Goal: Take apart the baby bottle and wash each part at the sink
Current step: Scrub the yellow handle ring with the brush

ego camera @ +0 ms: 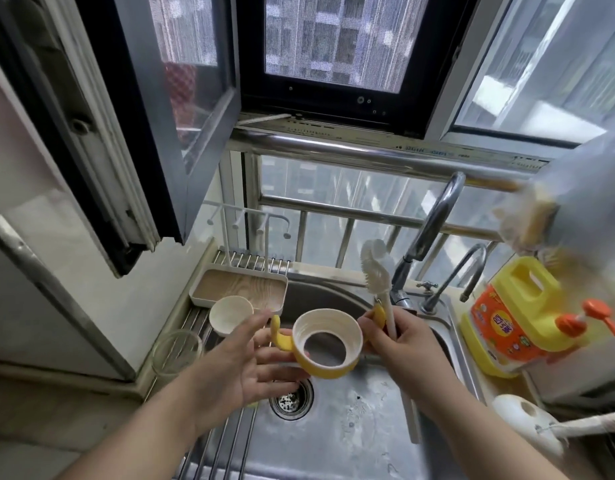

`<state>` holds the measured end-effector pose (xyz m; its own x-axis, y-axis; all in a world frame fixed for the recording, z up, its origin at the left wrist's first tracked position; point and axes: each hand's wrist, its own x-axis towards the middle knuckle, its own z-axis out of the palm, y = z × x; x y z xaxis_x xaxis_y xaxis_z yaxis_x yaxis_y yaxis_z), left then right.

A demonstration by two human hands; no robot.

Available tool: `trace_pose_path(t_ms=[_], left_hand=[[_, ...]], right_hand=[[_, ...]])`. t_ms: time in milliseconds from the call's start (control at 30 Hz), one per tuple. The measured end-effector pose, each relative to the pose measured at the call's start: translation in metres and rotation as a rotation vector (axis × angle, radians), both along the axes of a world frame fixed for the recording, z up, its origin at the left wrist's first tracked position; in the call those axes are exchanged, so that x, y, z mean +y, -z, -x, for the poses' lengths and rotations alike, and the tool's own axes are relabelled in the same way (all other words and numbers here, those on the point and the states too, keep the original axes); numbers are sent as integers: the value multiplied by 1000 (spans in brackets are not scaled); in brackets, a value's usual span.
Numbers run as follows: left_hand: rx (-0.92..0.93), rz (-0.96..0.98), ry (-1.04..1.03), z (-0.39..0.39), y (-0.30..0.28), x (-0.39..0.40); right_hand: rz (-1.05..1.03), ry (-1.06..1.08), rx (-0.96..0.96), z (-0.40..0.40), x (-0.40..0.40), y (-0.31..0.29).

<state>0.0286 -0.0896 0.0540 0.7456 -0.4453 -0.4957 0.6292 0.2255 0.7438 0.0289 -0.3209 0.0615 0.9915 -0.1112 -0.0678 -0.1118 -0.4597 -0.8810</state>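
You are holding the bottle's yellow handled collar ring (327,344) over the sink (351,427), just above the drain (292,398), with the bottle already apart.

Your left hand (261,365) is lying open, its fingers straight and cupping the ring from the left by one handle, while your right hand (403,341) is gripping the bottle brush (379,282) together with the ring's other handle, the bristles pointing up toward the faucet (431,230). Left of the sink, the white cap (230,315) and a clear glass bottle body (176,351) are sitting on the roll-up drying rack (209,441); whether those are washed I cannot tell. The yellow dish soap bottle (514,320) is standing right of the sink. No water is visibly running, so scrubbing and rinsing the ring likely remain; the nipple is not in view.
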Motion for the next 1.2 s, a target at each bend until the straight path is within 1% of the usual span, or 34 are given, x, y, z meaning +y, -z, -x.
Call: trace_pose_path(t_ms=[133,367,533,667,733,800,900,1000,1033,1100,1167,1200], left_hand=[[62,40,-21,-6,3,-10],[51,140,-94,-4,4,-24],[-48,94,-123,-3,6,-30],[-138,-13,-117,-3,5,-33],[-200,-88,-148,-5,2,-32],[-288,-228,-151,-11,5,-30],[-420,-493,-99,-17,13,-29],[-537,-625,-71,-16,11,-38],[-569,-655,-63,-16,9,-40],[-630,-716,-32,-16,7,-41],[-683,-762,5,-18,4,-42],[-692,-761,13,-20,2,-43]], right_hand=[[-47,14,-52,4,-4,6],[-113,50,-47,11,-5,11],[-123,62,-37,13,-7,13],[-95,36,43,14,-7,14],[-11,23,84,20,-12,13],[159,-16,86,29,-21,9],[443,-256,59,38,-24,4],[612,-434,20,31,-16,4],[727,-453,9,26,-17,3],[952,-403,-24,18,-19,-1],[1103,-341,-133,14,-19,-5],[1127,-317,-210,15,-20,-4]])
